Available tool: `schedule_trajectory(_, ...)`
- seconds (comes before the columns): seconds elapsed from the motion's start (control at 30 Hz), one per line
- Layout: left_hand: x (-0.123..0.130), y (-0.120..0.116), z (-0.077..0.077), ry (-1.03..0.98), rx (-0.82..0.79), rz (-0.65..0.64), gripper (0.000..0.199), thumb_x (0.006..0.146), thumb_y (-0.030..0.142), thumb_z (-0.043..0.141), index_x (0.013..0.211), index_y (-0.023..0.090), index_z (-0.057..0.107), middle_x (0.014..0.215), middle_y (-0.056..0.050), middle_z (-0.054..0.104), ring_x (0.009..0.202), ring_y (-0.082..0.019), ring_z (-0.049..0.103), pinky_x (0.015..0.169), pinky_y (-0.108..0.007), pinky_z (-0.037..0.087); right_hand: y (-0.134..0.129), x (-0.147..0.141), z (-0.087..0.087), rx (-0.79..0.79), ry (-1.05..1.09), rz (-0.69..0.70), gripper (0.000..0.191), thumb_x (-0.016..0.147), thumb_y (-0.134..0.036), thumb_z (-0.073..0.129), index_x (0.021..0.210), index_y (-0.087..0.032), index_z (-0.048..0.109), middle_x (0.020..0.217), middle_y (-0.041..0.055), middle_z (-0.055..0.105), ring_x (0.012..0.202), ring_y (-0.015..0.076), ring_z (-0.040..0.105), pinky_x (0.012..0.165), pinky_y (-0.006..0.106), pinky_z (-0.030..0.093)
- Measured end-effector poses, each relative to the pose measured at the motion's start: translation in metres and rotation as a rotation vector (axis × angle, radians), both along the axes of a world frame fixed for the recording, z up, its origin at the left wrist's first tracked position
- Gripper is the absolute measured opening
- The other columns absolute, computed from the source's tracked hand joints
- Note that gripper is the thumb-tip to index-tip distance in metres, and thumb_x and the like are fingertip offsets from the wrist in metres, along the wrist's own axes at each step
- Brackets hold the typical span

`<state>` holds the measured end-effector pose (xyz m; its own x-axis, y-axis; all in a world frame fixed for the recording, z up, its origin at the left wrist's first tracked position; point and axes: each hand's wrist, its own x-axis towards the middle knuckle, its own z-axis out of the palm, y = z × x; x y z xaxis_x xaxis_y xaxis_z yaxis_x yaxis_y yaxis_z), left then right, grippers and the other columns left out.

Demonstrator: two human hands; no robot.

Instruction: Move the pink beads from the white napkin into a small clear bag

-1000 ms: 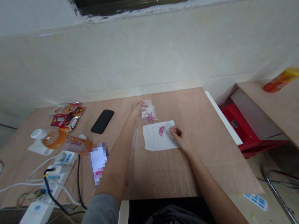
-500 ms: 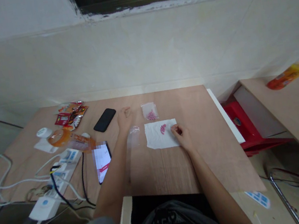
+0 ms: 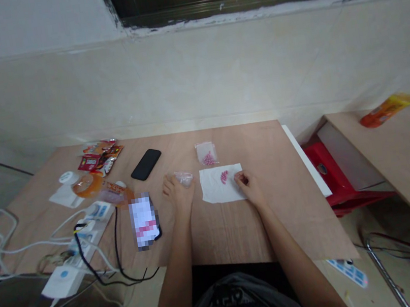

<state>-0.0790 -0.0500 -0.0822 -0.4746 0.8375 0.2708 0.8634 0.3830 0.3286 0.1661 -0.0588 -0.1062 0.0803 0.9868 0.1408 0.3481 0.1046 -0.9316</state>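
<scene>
My left hand (image 3: pixel 178 193) rests on the table with its fingers apart, covering the near part of a small clear plastic bag (image 3: pixel 184 178). My right hand (image 3: pixel 248 183) is closed in a pinch at the right edge of a white paper sheet (image 3: pixel 214 193). Whatever its fingertips may hold is too small to make out. A cluster of pink beads (image 3: pixel 224 176) lies on the paper, just left of those fingertips. Behind the paper sits a second clear bag (image 3: pixel 206 153) with more pink beads inside.
To the left lie a black phone (image 3: pixel 146 164), a lit phone (image 3: pixel 145 221), an orange drink bottle (image 3: pixel 92 185) and snack packets (image 3: pixel 100 159). A power strip (image 3: pixel 77 254) with several cables crosses the left edge. A red stool (image 3: pixel 331 170) stands between the tables at right.
My left hand has come back toward me from the far side of the table, onto the clear bag. My right hand stays in its pinch at the paper's edge.
</scene>
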Motion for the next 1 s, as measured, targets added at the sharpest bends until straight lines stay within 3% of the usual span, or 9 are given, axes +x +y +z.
schedule_trajectory(0.17, 0.000, 0.000, 0.003, -0.012, -0.004, 0.004, 0.071, 0.074, 0.056, 0.063, 0.125, 0.008, 0.053, 0.145, -0.025, 0.040, 0.128, -0.042, 0.042, 0.103, -0.055, 0.035, 0.001, 0.000, -0.004, 0.014, -0.058, 0.023, 0.027, 0.084, -0.044, 0.054, 0.087, -0.019, 0.063, 0.065, -0.0001, 0.056, 0.060, 0.0148, 0.051, 0.058, 0.028, 0.041)
schedule_trajectory(0.3, 0.000, -0.005, 0.016, -0.047, 0.012, -0.014, 0.071, 0.074, 0.054, 0.065, 0.127, 0.009, 0.050, 0.140, -0.024, 0.045, 0.124, -0.040, 0.045, 0.101, -0.054, 0.036, 0.001, 0.001, -0.003, 0.014, -0.100, 0.061, 0.026, 0.086, -0.044, 0.052, 0.088, -0.020, 0.063, 0.067, 0.0014, 0.059, 0.062, 0.0161, 0.054, 0.061, 0.029, 0.041)
schedule_trajectory(0.47, 0.015, -0.014, 0.031, -0.113, 0.016, -0.202, 0.059, 0.076, 0.048, 0.066, 0.122, 0.015, 0.053, 0.123, -0.016, 0.060, 0.116, -0.035, 0.052, 0.099, -0.049, 0.037, -0.002, -0.006, 0.010, 0.066, -0.378, 0.042, 0.024, 0.086, -0.042, 0.055, 0.087, -0.021, 0.067, 0.072, 0.0028, 0.064, 0.073, 0.0184, 0.056, 0.073, 0.032, 0.037)
schedule_trajectory(0.67, 0.047, -0.021, 0.011, -0.218, 0.048, -0.431, 0.054, 0.076, 0.043, 0.069, 0.122, 0.020, 0.053, 0.120, -0.011, 0.064, 0.115, -0.029, 0.055, 0.102, -0.044, 0.035, -0.006, -0.031, 0.025, 0.057, -0.668, -0.021, 0.027, 0.088, -0.045, 0.055, 0.086, -0.023, 0.070, 0.081, 0.0031, 0.067, 0.087, 0.0206, 0.054, 0.080, 0.034, 0.027)
schedule_trajectory(0.83, 0.051, -0.022, -0.007, -0.235, 0.037, -0.486, 0.054, 0.075, 0.044, 0.070, 0.122, 0.022, 0.054, 0.119, -0.011, 0.064, 0.115, -0.029, 0.055, 0.101, -0.043, 0.035, -0.009, -0.035, 0.018, 0.041, -0.671, -0.029, 0.024, 0.088, -0.043, 0.055, 0.089, -0.023, 0.069, 0.083, 0.0035, 0.067, 0.087, 0.0209, 0.052, 0.077, 0.032, 0.024)
schedule_trajectory(1.0, 0.046, -0.022, -0.011, -0.260, 0.025, -0.485, 0.053, 0.075, 0.046, 0.070, 0.121, 0.023, 0.055, 0.120, -0.009, 0.064, 0.116, -0.028, 0.055, 0.102, -0.041, 0.035, -0.010, -0.034, 0.016, 0.046, -0.660, -0.048, 0.022, 0.086, -0.043, 0.058, 0.090, -0.024, 0.069, 0.084, 0.0034, 0.068, 0.087, 0.0212, 0.051, 0.077, 0.033, 0.024)
